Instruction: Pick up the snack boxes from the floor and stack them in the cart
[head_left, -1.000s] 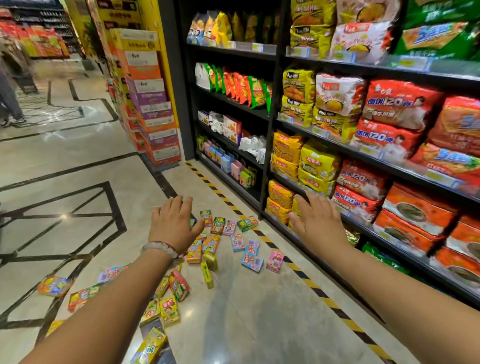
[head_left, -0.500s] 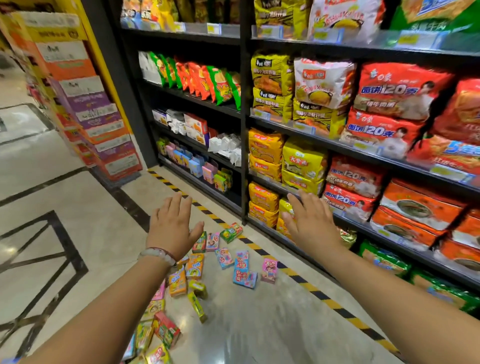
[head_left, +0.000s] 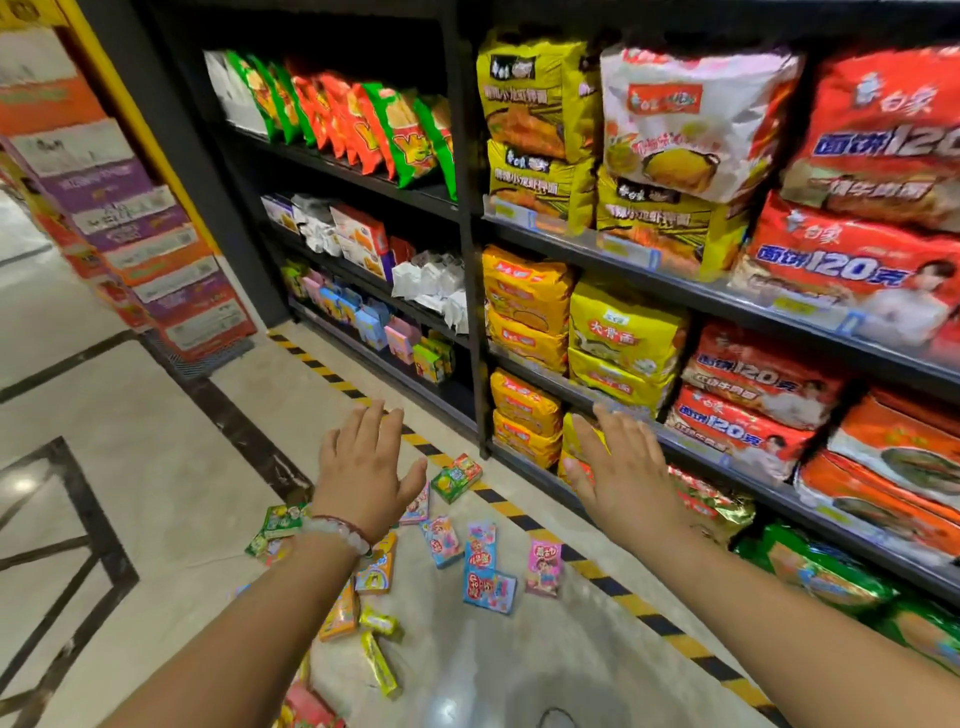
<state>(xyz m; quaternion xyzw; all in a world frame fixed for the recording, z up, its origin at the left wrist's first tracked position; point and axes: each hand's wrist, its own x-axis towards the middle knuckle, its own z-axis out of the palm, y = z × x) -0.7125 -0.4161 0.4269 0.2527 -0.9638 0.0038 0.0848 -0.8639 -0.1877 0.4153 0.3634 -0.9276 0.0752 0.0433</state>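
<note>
Both hands reach out flat, fingers spread, holding nothing — left hand (head_left: 363, 467); right hand (head_left: 621, 467); over a dozen snack boxes (head_left: 488, 569) lie scattered on the floor (head_left: 156, 467) beneath them, beside the shelf (head_left: 691, 291).

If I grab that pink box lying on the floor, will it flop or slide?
The pink box looks like stiff cardboard with straight edges, so it probably keeps its shape. It is small, so likely light. It lies flat on the glossy floor, so a push may slide it rather than tip it.
</note>
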